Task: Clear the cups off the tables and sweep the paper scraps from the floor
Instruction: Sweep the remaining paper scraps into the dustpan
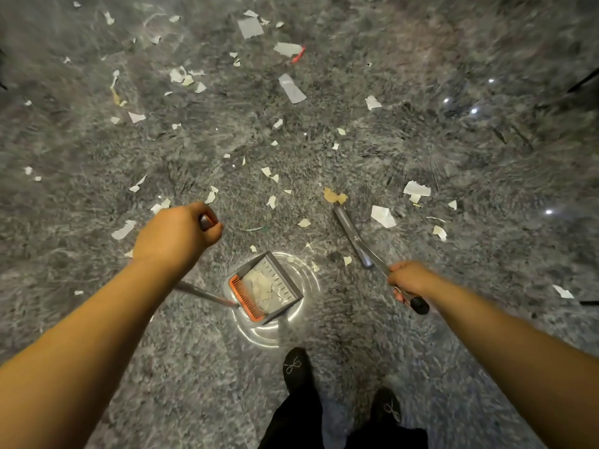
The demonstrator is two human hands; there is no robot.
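Observation:
My left hand (176, 233) grips the top of the long dustpan handle. The grey dustpan (269, 288) with an orange comb edge stands on the floor below it, holding some white paper scraps. My right hand (410, 280) grips the metal broom handle near its black end cap. The grey broom head (351, 236) reaches forward to a yellowish scrap (335, 196). Several white paper scraps (383, 216) lie scattered across the polished grey stone floor, most of them ahead of the dustpan.
Larger grey paper strips (291, 89) and a red scrap (299, 55) lie farther ahead. My two black shoes (296, 369) stand just behind the dustpan. Dark edges of furniture show at the far right (583, 82).

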